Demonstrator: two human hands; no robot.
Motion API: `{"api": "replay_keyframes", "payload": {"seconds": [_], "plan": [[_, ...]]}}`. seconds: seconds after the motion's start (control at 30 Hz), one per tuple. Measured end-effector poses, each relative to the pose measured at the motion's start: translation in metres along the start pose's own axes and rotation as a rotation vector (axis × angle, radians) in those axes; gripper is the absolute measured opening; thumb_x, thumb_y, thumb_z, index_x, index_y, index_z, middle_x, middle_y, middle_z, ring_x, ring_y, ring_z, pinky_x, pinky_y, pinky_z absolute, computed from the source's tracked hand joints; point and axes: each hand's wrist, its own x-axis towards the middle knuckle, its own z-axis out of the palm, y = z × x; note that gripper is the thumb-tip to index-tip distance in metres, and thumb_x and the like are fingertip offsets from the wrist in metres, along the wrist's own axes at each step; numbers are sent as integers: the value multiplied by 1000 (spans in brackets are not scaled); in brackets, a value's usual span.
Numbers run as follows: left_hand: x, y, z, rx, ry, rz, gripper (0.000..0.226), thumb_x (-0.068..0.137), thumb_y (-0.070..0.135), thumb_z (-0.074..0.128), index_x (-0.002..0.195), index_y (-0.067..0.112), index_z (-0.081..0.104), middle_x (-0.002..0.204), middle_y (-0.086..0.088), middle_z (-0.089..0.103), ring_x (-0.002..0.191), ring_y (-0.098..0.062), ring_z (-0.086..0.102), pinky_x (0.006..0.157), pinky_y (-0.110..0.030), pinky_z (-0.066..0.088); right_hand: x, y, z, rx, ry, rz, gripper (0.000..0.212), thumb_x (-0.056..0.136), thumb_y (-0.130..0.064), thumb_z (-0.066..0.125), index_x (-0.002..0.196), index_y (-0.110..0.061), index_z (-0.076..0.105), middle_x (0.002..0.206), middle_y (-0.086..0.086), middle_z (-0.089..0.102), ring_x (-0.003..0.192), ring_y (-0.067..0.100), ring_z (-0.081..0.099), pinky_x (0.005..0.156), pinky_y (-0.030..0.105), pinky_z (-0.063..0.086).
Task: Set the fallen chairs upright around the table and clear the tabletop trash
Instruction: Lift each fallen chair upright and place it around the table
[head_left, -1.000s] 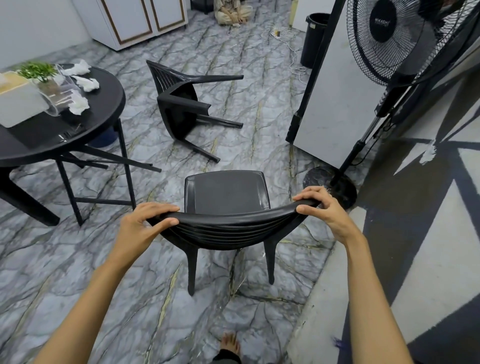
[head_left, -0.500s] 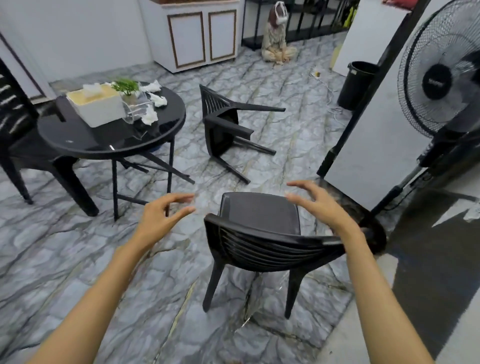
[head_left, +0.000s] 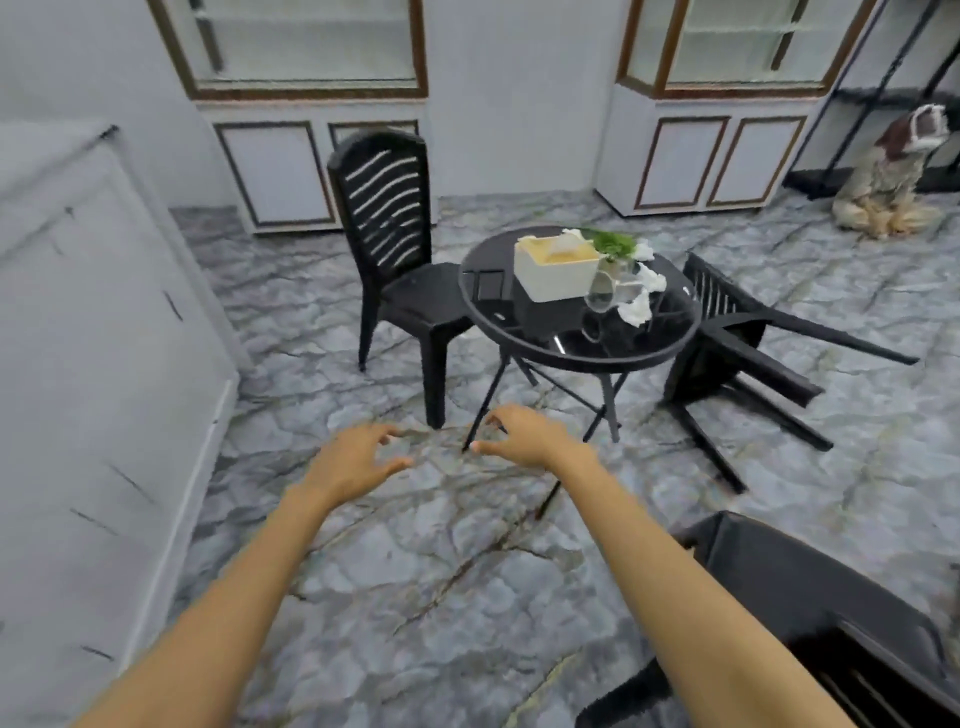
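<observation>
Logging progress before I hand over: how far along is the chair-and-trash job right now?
Done: the high-backed chair stands upright at the table, and the near chair, partly cropped, looks upright too. In hand: nothing; the left hand and right hand are open and empty. Left: the fallen chair lies on its side beside the table, and crumpled tissues sit on the tabletop.

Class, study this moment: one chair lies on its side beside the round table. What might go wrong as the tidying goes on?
1. The fallen chair lies close beside the table; swinging it upright might bump the rim and jolt the clear glass off it.
2. Its legs stick out across the floor, so the person might trip on them.
</observation>
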Motion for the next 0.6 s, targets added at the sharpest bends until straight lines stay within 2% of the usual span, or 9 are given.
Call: {"api": "replay_keyframes", "payload": {"seconds": [0.07,0.23,0.6], "plan": [[9,-37,-23,33,18,-51,52,84,54,54,128,26,49,128,-3,57,118,-20,53,94,-38,46,45,-38,5,-28,-24,-46,63,89,-53,52,134,-11,42,139,11,45,123,29,46,98,41,43],[45,-106,-74,37,67,-171,58,84,53,55,131,20,45,128,-7,55,118,-23,51,96,-41,45,140,-111,5,-101,-71,-123,66,88,-57,50,137,-14,41,140,9,42,124,28,45,98,42,43],[208,-224,-164,24,56,-295,57,86,52,53,130,17,45,130,-7,52,118,-22,51,92,-35,43,374,-171,-26,-65,-215,-155,65,87,-52,55,137,-13,39,145,9,38,129,28,42,104,43,39]]}}
